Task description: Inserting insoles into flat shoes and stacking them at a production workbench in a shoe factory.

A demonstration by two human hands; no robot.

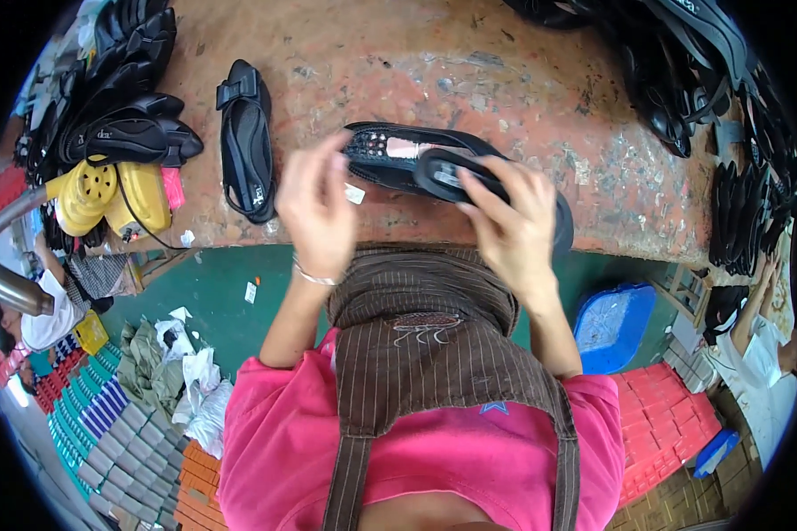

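A black shoe [390,181] lies on its sole on the worn table in front of me, its heel end to the left. Its inside shows a studded heel area and a pale pinkish patch. My right hand [518,212] pinches a black insole [437,174] with a small printed label, over the front part of the shoe; the insole's wide end sticks out right of the hand. My left hand [317,208] is raised at the shoe's heel end, its fingers bent and smeared by motion. A second black shoe with a bow [246,146] stands to the left.
Many black shoes [133,133] are piled at the left, beside a yellow device [139,199] with a cable. More shoes [664,80] heap up at the right. A blue bin [615,327] and red stacks [664,425] stand below. Other people are at both sides.
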